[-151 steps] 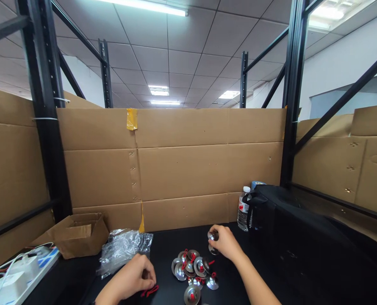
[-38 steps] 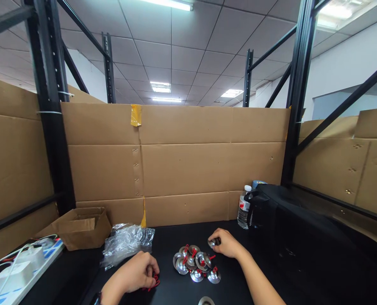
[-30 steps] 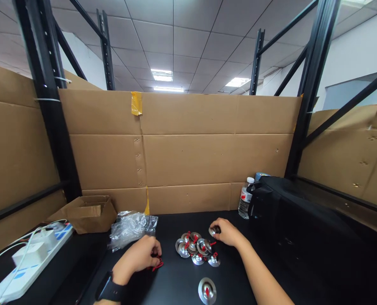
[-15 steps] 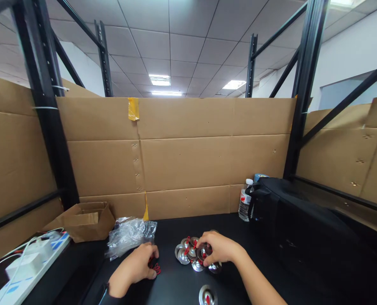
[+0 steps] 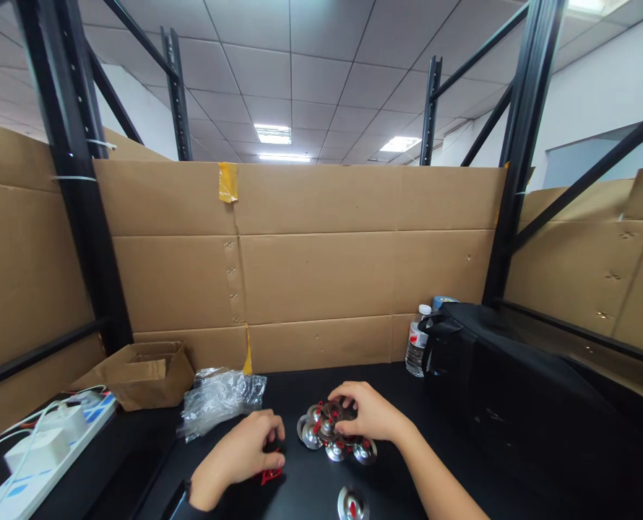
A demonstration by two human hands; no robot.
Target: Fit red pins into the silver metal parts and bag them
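Small domed metal cymbals (image 5: 335,451) with red cords lie heaped on the black table, below and to the left of my right hand (image 5: 370,413). Its thumb and fingers are curled round a dark-looking cymbal (image 5: 347,413) at the top right of the heap, partly covered by the hand. To the left, my left hand (image 5: 243,453) is bent low over the table with its fingers curled. A bundle of red cord (image 5: 271,476) shows under its thumb, and the rest is hidden by the hand. A single cymbal (image 5: 352,504) lies apart, nearer to me.
A crumpled clear plastic bag (image 5: 224,401) lies beyond my left hand, beside an open brown cardboard box (image 5: 151,383). A white power strip (image 5: 55,477) with plugs runs along the left. At the right stand a water bottle (image 5: 416,343) and a big black bag (image 5: 495,404).
My left hand has shifted right, and the red cord under it has moved right and nearer to me. My right hand has drawn slightly left and away over the heap.
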